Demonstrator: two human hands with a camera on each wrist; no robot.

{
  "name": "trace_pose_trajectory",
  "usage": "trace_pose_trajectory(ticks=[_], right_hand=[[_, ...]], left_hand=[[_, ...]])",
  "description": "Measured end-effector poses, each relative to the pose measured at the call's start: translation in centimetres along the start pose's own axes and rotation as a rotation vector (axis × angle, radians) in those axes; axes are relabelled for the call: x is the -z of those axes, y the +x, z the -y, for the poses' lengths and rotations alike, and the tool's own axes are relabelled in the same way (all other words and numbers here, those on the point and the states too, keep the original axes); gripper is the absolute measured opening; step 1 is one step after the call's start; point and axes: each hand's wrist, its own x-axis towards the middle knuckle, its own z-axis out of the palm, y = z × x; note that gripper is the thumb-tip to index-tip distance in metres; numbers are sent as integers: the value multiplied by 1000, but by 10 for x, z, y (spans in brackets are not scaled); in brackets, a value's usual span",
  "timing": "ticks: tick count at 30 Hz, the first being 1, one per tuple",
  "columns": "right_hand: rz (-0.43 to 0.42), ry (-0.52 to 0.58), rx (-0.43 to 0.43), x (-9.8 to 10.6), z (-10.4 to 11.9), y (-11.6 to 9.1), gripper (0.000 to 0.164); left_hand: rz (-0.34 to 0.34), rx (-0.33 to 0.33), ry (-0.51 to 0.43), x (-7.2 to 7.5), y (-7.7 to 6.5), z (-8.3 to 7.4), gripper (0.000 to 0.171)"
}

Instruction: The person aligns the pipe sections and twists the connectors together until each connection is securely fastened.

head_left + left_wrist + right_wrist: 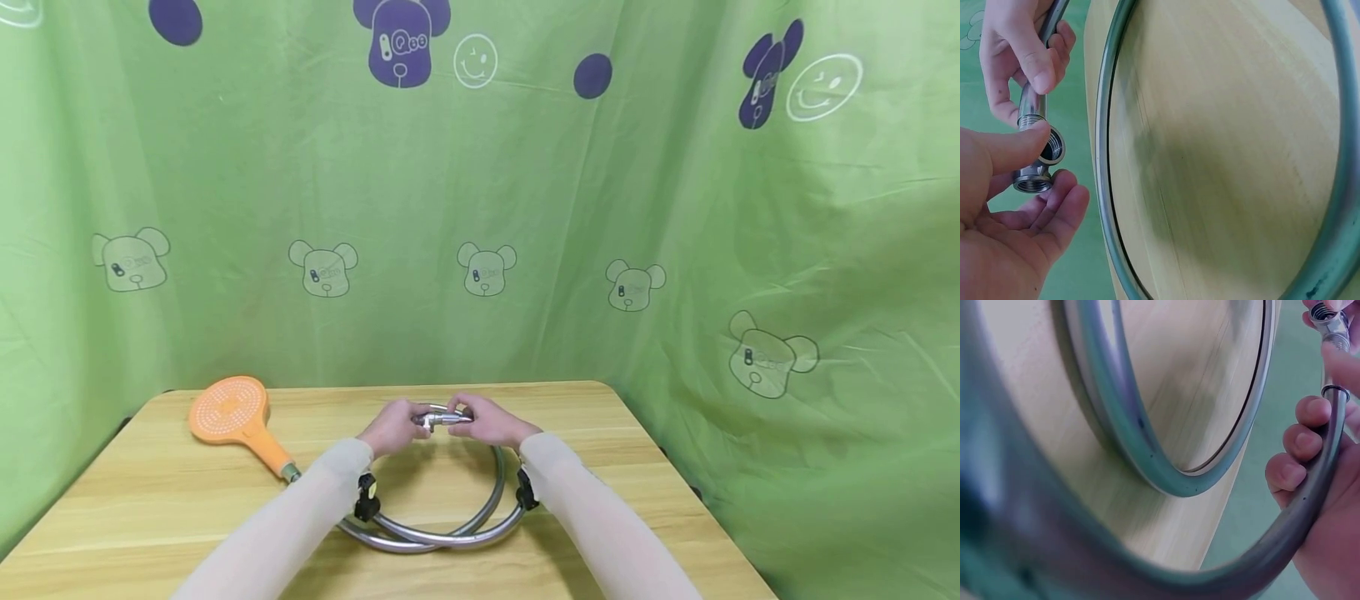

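Near the far edge of the table, both hands meet at a chrome tee fitting [429, 421] joined to a metal shower hose [450, 540]. My left hand [393, 427] pinches the fitting between thumb and fingers. Its threaded openings [1032, 183] show in the left wrist view. My right hand [492, 422] curls round the hose's smooth end sleeve [1032, 103] and the hose just behind it. A few threads show where sleeve and fitting join. An orange shower head [227, 408] lies at the left, attached to the other end of the hose.
The hose loops over the wooden table [150, 517] between and beneath my forearms. Wrist cameras [367, 497] sit close to the loop. A green printed curtain [420, 333] hangs behind the table and along its sides.
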Motion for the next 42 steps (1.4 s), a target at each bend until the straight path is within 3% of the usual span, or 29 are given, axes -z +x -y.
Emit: trace_pose_trajectory(ticks=[7,15,20,24,30,38,42], right_hand=[[9,-35,41,2,-3,0,11],[36,-56,-6,2,-4,2,34],[20,0,-55,-1,-3,2,23],[3,65,-47,-1,-4,1,24],[10,37,-18,0,-7,-3,9],[21,-5,-61,3,-4,-2,34],[25,25,-90,3,-3,-1,31]], left_hand=[[9,-7,0,0,0,2,40],[19,-28,-9,0,0,1,36],[20,-25,2,1,-1,1,37],[7,-15,-10,1,1,3,41],[9,-19,0,-5,3,6,40],[11,-22,-13,-4,2,5,41],[19,-27,-17,-2,2,5,42]])
